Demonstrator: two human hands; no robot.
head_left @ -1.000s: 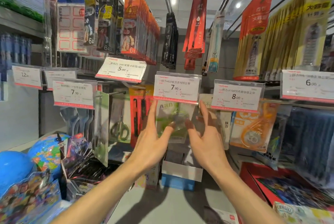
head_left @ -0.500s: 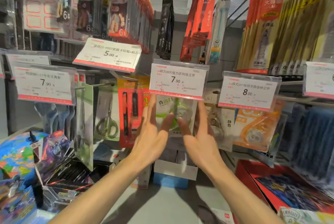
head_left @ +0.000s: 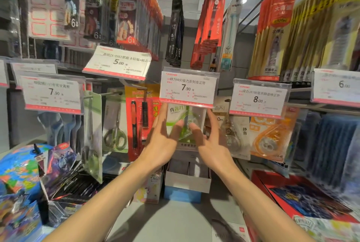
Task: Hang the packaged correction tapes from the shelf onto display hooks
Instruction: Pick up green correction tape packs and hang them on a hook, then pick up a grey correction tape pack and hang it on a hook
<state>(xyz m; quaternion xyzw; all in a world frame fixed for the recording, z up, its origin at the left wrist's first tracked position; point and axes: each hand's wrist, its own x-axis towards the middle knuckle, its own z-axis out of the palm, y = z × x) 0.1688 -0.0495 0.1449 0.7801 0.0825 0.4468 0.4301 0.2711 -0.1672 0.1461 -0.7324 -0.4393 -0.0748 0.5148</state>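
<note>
Landmark: white 7.90 price card in a clear holder [head_left: 188, 87], centre of the display.

- Far left of the card, low: blue printed globe [head_left: 18, 171].
- Left of the card: green-handled scissors in a clear blister pack [head_left: 115, 126].
- Just left of the card: red-and-orange carded pen pack [head_left: 140, 118].
- Below the card's left edge: left hand [head_left: 162, 140], fingers straight and raised behind the pack's left side, thumb against its front face.
- Directly below the card: green-and-clear packaged correction tape [head_left: 185, 122], held between both hands; whether it is on a hook is hidden by the card.
- Below the card's right edge: right hand [head_left: 211, 142], fingers spread along the pack's right side, thumb on its front.
- Right of the card: orange packaged correction tape [head_left: 270, 136] hanging under an 8.00 price card [head_left: 258, 98].
</note>
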